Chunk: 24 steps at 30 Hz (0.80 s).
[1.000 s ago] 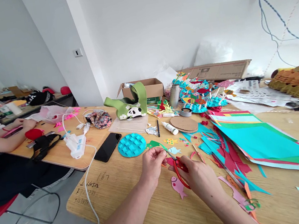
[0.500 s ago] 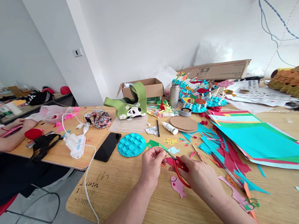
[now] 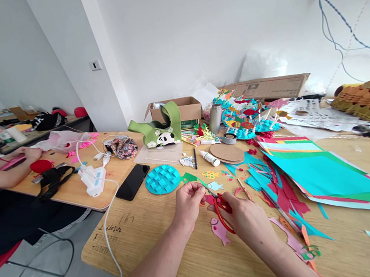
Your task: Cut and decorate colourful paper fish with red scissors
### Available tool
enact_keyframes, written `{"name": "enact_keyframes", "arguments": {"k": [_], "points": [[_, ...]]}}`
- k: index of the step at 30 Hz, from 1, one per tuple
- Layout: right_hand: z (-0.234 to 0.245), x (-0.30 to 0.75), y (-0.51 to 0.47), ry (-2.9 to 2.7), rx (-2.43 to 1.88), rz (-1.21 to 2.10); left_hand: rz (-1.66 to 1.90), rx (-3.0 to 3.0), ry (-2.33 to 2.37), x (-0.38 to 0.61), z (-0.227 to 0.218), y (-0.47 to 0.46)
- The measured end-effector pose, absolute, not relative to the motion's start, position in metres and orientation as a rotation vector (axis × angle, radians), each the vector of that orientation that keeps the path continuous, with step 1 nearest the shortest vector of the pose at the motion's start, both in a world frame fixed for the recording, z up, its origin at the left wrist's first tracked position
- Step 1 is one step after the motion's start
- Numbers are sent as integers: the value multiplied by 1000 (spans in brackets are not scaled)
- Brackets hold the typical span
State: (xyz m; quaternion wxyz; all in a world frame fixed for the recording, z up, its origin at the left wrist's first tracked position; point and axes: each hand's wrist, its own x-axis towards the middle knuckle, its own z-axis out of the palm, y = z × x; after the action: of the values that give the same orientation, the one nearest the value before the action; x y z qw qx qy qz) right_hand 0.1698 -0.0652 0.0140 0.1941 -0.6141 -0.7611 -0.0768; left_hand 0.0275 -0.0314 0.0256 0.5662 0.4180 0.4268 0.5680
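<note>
My right hand (image 3: 246,220) is closed around red-handled scissors (image 3: 221,208), their blades pointing left toward my other hand. My left hand (image 3: 189,204) pinches a small paper piece against the blades; the piece is mostly hidden by my fingers. A pink paper fish (image 3: 219,229) lies on the wooden table (image 3: 199,268) just below the scissors. A teal woven paper disc (image 3: 162,179) sits just beyond my left hand.
Coloured paper sheets (image 3: 318,173) and scraps spread to the right. A black phone (image 3: 132,181), white charger with cable (image 3: 94,181), glue bottle (image 3: 209,157), cardboard discs (image 3: 227,152), green panda bag (image 3: 162,130) and boxes stand further back. Another person sits at the left table.
</note>
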Motion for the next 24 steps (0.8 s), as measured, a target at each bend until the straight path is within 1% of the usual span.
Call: {"name": "enact_keyframes", "arguments": {"k": [12,24], "points": [[11,171,-63,-2111,-1766,-160,1320,1002,1012,27,26,-31],[13,172,-63,-2121,-1769,-258,1319,1007,1012,27,26,-32]]}}
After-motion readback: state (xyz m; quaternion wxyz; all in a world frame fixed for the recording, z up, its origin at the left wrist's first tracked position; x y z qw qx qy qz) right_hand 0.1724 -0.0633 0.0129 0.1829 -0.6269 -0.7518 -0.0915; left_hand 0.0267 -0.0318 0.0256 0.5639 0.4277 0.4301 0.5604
